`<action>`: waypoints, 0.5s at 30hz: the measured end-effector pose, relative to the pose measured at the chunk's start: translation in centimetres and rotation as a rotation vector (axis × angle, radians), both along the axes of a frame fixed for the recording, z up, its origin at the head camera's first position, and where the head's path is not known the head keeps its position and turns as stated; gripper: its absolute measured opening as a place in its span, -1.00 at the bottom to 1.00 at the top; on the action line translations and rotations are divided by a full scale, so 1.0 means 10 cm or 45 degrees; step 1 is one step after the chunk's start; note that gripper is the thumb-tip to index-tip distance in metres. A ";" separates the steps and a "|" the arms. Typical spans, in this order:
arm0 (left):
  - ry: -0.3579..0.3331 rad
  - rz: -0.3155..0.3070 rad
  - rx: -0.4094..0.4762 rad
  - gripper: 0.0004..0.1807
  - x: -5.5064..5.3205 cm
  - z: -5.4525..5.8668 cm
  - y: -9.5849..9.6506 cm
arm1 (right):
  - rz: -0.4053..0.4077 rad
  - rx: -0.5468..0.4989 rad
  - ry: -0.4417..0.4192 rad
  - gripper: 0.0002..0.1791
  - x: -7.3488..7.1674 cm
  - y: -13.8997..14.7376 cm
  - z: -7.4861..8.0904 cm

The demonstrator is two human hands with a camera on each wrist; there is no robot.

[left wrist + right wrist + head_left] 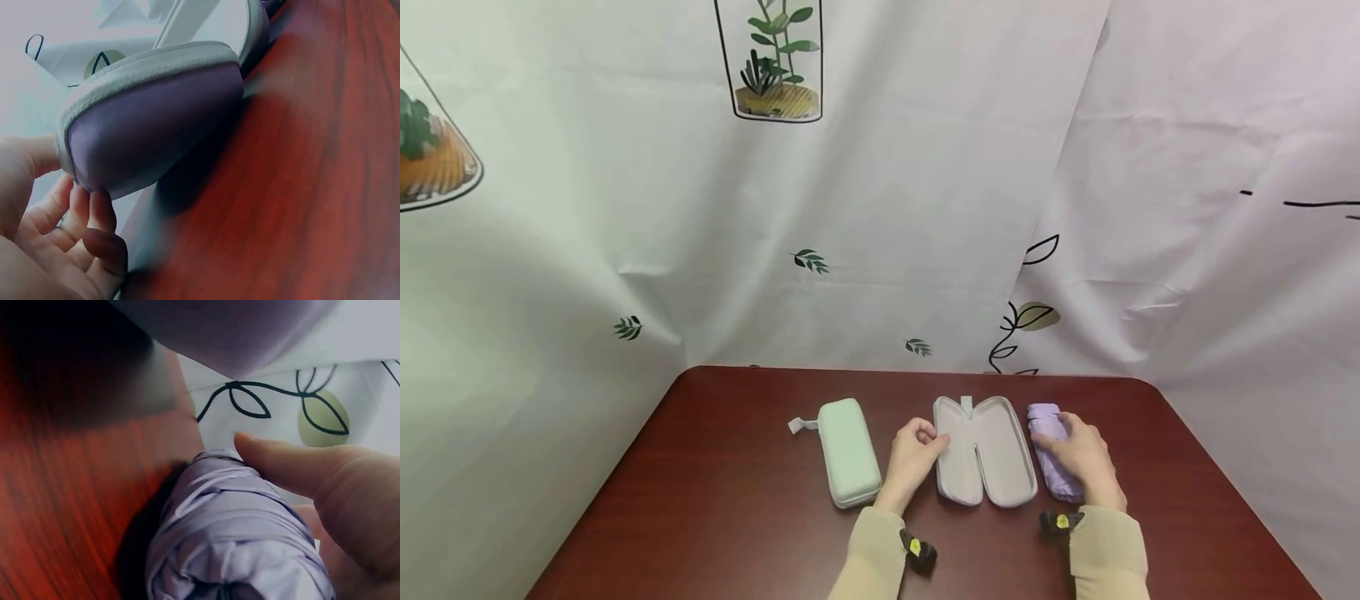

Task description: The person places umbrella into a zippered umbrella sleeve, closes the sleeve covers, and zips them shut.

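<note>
The tabletop [737, 517] is dark reddish-brown with faint wood grain and rounded far corners. On it, from left to right, lie a closed mint-green case [852, 454] with a pale strap [803, 425] pointing left, an open two-halved case [1003, 454] with its pale lining showing, and a crinkled lilac bundle [1051, 462].

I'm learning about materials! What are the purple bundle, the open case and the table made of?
The purple bundle looks like thin, perhaps satiny cloth: it wrinkles in folds. The open case could be faux leather: it looks smooth, its edge woven. The table seems slightly shiny wood or imitation wood: dark streaks show.
</note>
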State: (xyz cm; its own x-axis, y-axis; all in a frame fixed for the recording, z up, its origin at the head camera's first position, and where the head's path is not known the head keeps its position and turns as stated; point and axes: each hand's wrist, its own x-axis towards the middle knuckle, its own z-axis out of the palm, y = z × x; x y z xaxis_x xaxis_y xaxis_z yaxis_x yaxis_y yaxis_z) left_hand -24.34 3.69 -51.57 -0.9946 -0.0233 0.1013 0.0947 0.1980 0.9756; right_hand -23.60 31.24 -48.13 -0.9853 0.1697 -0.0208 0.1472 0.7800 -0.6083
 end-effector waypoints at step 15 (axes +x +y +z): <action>-0.017 -0.015 0.001 -0.83 0.03 0.00 -0.06 | -0.114 0.001 -0.158 0.10 -0.02 -0.06 0.00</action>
